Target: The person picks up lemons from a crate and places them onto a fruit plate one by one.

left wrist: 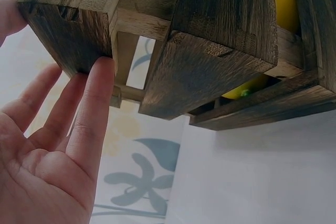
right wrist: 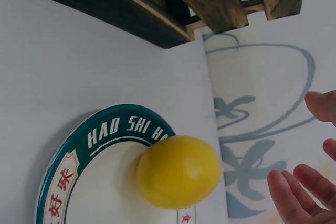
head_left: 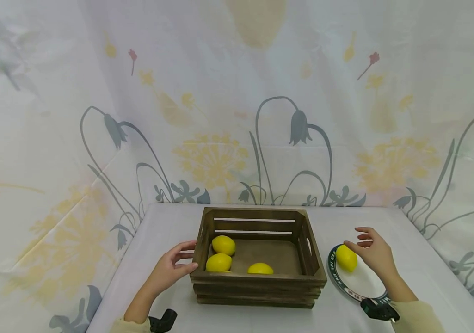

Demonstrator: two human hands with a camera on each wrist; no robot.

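A dark wooden slatted crate [head_left: 261,280] stands mid-table with several yellow lemons [head_left: 218,262] inside. My left hand [head_left: 172,268] touches the crate's left end; in the left wrist view its fingers [left wrist: 94,108] lie fairly straight against a slat. To the right of the crate, a white plate [head_left: 363,282] with a dark green lettered rim carries one lemon [right wrist: 178,172] near its far edge. Above that lemon hovers my right hand [head_left: 374,254], fingers loosely bent. In the right wrist view a gap shows between the fingertips [right wrist: 281,179] and the lemon.
The table [head_left: 149,291] is covered in white. Behind and on both sides hangs a pale curtain [head_left: 228,115] printed with grey and yellow flowers. Dark devices are strapped to the left wrist [head_left: 163,320] and the right wrist [head_left: 380,310].
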